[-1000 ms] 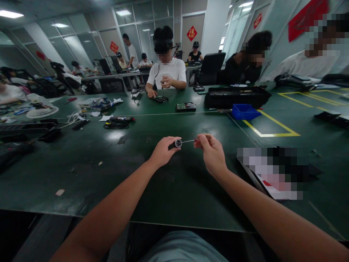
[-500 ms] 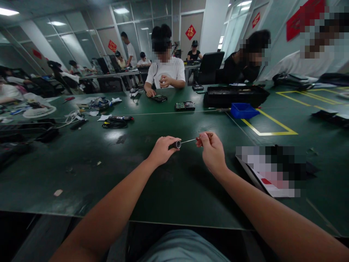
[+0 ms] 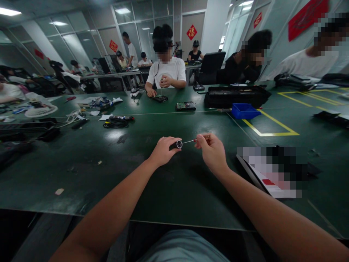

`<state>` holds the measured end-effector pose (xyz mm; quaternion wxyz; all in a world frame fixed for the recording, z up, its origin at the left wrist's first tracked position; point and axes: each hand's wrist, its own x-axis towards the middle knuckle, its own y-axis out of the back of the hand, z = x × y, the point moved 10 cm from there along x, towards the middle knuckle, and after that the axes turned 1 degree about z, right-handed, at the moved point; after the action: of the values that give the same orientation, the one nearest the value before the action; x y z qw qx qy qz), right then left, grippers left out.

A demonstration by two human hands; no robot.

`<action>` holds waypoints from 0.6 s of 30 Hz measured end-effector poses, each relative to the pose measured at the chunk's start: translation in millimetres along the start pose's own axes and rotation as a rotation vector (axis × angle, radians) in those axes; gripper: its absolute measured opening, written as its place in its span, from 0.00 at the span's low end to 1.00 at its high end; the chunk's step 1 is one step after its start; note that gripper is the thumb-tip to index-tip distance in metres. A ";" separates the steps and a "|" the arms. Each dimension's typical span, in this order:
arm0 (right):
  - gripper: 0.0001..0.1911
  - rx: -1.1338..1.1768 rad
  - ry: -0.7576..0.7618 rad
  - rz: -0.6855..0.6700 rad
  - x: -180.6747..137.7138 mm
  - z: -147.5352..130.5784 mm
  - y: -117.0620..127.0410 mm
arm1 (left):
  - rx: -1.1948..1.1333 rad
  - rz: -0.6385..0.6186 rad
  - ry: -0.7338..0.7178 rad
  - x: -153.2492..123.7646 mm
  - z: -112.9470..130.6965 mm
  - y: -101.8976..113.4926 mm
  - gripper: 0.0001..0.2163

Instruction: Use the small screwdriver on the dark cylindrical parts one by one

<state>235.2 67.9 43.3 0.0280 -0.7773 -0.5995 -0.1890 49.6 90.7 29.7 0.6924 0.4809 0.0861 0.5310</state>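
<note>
Above the green tabletop, my left hand is closed round a small black cylinder with a silver ring at its end. The cylinder's open end faces right. My right hand pinches a screwdriver by its red handle, much of it hidden by the fingers. Its thin metal shaft points left, and the tip is at the cylinder's ringed end. How far the tip goes in is too small to tell.
A blue bin and a long black tray lie ahead to the right. A circuit-board device sits mid-table. Bundled black cable rests at left, a blurred-out box at right. Across the table, a person handles a device.
My right hand's fingers have shifted slightly on the screwdriver handle, and more of its red end shows. My left hand and the cylinder have barely moved.
</note>
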 end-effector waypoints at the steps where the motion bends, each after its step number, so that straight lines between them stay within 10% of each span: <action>1: 0.19 -0.057 0.004 -0.005 0.0 -1.9 0.8 | -0.001 0.006 -0.002 0.0 -0.2 0.6 0.17; 13: 0.14 -0.085 0.085 -0.098 -2.6 -9.0 -9.5 | -0.009 0.003 -0.023 -0.2 -3.2 0.6 0.17; 18: 0.12 0.257 -0.057 0.019 1.4 12.6 -6.8 | -0.012 0.028 -0.027 0.6 0.3 4.6 0.18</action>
<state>232.3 74.5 30.8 0.1123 -0.7779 -0.6120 -0.0882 47.1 90.8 33.6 0.6891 0.4849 0.0667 0.5345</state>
